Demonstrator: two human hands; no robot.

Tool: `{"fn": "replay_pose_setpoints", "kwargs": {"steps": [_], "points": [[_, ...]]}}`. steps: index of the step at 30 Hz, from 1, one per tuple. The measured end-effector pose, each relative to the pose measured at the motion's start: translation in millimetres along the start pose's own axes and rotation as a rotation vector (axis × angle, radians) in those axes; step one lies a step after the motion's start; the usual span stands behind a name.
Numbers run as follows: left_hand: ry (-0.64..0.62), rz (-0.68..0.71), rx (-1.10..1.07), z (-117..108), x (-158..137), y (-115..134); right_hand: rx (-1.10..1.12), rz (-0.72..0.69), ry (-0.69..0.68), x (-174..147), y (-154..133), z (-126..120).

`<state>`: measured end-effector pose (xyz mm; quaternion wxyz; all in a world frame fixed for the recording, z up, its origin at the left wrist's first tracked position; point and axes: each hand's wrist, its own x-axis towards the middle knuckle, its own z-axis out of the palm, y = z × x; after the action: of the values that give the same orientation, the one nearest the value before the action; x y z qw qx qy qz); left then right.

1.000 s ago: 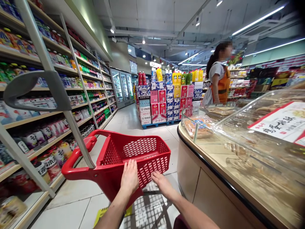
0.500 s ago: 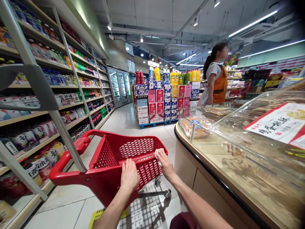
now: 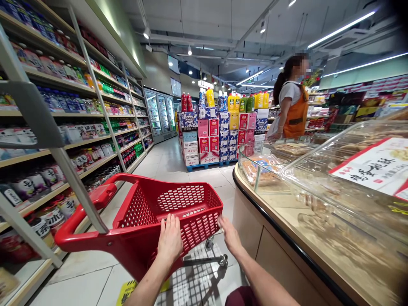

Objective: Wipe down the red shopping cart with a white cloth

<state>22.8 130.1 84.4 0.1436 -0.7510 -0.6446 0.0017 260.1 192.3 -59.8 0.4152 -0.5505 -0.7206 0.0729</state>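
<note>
A red plastic shopping cart (image 3: 134, 238) stands in front of me, its basket side full of slots. Over its near rim my left hand (image 3: 171, 240) is hooked, fingers on top and thumb out of sight. My right hand (image 3: 230, 233) is just off the basket's right front corner, fingers closed on a small white wad of cloth or tissue (image 3: 219, 222), mostly hidden by the fingers. I cannot tell whether the wad touches the cart.
Drink shelves (image 3: 95, 114) line the left, with a grey metal post (image 3: 76, 182) close by. At the right is a curved glass-edged counter (image 3: 270, 204) holding packaged baked goods. Stacked drink cartons (image 3: 219, 136) stand ahead. A person in an orange apron (image 3: 293, 106) is beyond the counter.
My right hand has dropped from the rim's right corner to lower beside it. The cart and my left hand have shifted slightly left in view.
</note>
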Motion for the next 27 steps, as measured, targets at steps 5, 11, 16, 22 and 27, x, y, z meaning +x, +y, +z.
{"fn": "replay_pose_setpoints", "kwargs": {"steps": [5, 11, 16, 22, 27], "points": [[-0.043, -0.010, -0.014, -2.2, -3.5, -1.6, 0.064, -0.010, 0.110, 4.6, -8.2, -1.5], [-0.077, 0.004, -0.087, -5.5, -12.4, -8.9, 0.108, 0.072, 0.103, 21.2, -27.8, -7.9], [-0.054, -0.004, -0.151, -3.6, -20.5, -7.8, 0.177, -0.057, 0.177, 35.3, -70.5, -12.1], [0.171, 0.132, -0.260, -28.5, -60.0, -49.7, 0.336, -0.262, -0.063, 34.1, -154.7, -2.0], [0.512, -0.386, -0.149, -59.7, -117.9, -150.2, 0.345, -0.149, -0.030, 22.6, -161.0, -13.5]]}}
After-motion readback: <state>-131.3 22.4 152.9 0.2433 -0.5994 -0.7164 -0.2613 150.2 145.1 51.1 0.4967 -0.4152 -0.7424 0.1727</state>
